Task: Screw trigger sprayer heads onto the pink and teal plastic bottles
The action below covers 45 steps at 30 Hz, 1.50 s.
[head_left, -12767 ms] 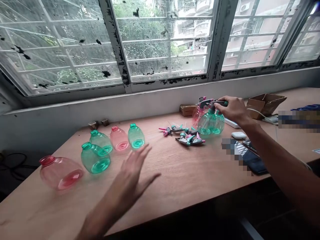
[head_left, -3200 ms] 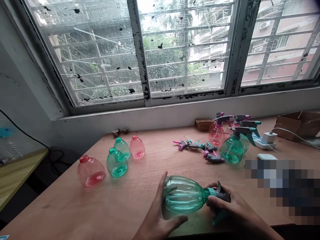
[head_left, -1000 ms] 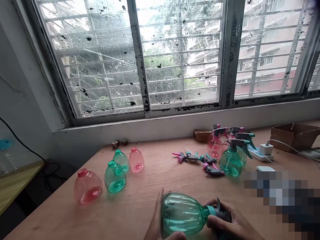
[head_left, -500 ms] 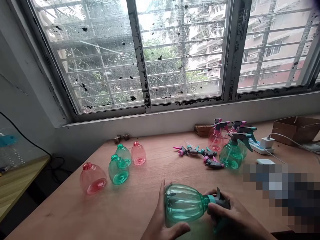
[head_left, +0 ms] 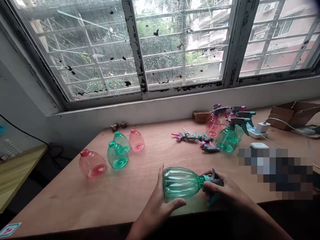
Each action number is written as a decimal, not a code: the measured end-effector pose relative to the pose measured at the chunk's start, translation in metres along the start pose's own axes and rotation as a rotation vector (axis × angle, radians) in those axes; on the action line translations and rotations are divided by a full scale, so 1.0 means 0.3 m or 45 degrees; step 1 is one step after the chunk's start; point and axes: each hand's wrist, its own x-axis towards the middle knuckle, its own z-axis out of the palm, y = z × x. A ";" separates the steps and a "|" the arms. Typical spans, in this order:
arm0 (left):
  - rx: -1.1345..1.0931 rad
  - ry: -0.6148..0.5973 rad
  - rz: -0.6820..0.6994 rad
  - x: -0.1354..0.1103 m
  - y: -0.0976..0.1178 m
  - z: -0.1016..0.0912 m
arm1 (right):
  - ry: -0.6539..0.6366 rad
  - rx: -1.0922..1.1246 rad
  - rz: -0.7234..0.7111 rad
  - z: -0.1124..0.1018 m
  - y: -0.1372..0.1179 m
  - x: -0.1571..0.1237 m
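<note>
A clear green spray bottle (head_left: 181,183) lies sideways in front of me, its base to the left and its neck to the right. Against the base and lower side rests my left hand (head_left: 163,203), palm on the bottom and thumb along the near side. My right hand (head_left: 222,190) grips the grey and teal spray head (head_left: 208,180) at the neck; its trigger points down toward me. Left of my hands stand uncapped bottles: a red one (head_left: 92,164), two green ones (head_left: 117,155) and another red one (head_left: 136,140).
Loose spray heads (head_left: 195,137) lie mid-table. Behind them on the right stand several assembled spray bottles (head_left: 228,138). A cardboard box (head_left: 287,116), a power strip with a white plug (head_left: 262,128) and a white case (head_left: 259,145) sit further right. The window wall bounds the far edge.
The view has tilted down, so the table's front edge now shows. Both hands keep their hold on the green bottle, which stays sideways with little visible change.
</note>
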 end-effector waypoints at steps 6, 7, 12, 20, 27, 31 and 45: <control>0.052 0.056 -0.003 -0.001 0.006 0.006 | -0.020 -0.015 -0.016 -0.005 -0.001 -0.004; 0.052 0.063 0.012 0.001 0.007 0.007 | -0.021 -0.015 -0.024 -0.005 -0.002 -0.004; 0.095 -0.016 0.035 0.001 0.007 0.002 | -0.018 -0.023 -0.054 -0.005 -0.004 -0.004; 0.030 0.007 0.008 -0.001 -0.011 -0.005 | -0.014 -0.048 -0.027 -0.007 0.012 0.001; 0.088 -0.001 0.050 0.008 -0.008 0.000 | -0.010 -0.009 -0.066 -0.006 0.010 0.003; 0.049 0.042 0.011 -0.001 0.003 0.000 | -0.016 -0.028 -0.042 -0.007 0.012 0.002; 0.076 0.051 0.024 0.006 0.001 -0.002 | -0.001 -0.011 -0.075 0.000 -0.006 -0.002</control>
